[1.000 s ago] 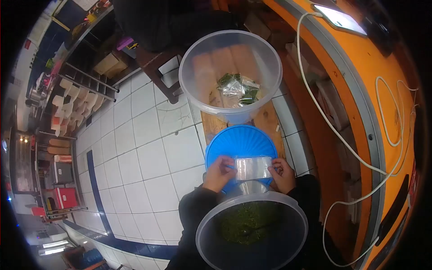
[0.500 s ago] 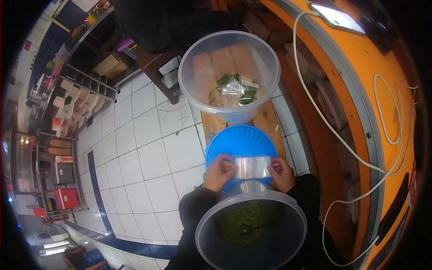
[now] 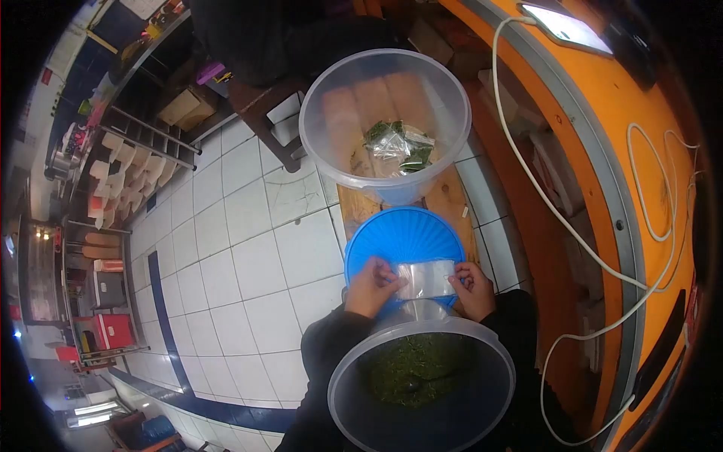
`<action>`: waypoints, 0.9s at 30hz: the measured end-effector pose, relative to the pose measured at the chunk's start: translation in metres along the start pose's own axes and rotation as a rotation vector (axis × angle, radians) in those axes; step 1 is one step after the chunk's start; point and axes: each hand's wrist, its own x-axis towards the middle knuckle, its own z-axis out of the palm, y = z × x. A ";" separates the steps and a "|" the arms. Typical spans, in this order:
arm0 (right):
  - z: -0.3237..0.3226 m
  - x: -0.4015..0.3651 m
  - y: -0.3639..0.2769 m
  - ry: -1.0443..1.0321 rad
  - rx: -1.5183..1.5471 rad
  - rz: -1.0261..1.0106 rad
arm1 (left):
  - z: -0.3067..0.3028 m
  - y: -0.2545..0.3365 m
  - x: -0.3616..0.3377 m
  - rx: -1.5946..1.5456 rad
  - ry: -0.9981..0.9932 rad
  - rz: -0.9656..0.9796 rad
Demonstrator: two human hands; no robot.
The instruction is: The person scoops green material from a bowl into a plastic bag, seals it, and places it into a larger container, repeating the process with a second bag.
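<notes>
A clear plastic bag (image 3: pixel 426 279), flat and shiny, is stretched between my two hands above a round blue lid (image 3: pixel 407 235) with radiating ridges. My left hand (image 3: pixel 372 287) pinches its left side between thumb and fingers. At the right edge, my right hand (image 3: pixel 472 291) pinches it too. Just below my hands stands a translucent tub (image 3: pixel 497 392) with chopped green herbs (image 3: pixel 414 369) in it; a dark round thing lies among the herbs. Beyond the lid, another translucent tub (image 3: pixel 316 113) holds several small clear packets (image 3: pixel 392 145) with green herbs inside.
A wooden bench (image 3: pixel 448 196) bears the far tub and lid. To the right runs an orange counter (image 3: pixel 580 151) with a phone (image 3: pixel 566 29) and a white cable (image 3: pixel 520 162) hanging off it. A person in dark clothing (image 3: pixel 248 38) is at the top. White floor tiles (image 3: pixel 226 264) lie left.
My left hand has shifted slightly right along the bag, its thumb and fingers now further over the bag's left side. My right hand stays almost in place.
</notes>
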 end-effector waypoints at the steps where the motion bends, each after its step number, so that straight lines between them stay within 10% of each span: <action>1: 0.000 0.000 -0.001 0.006 0.001 -0.019 | 0.000 0.002 0.000 0.064 0.008 -0.005; 27: 0.000 0.001 0.002 -0.006 0.003 -0.004 | -0.007 -0.018 0.002 -0.028 -0.027 0.058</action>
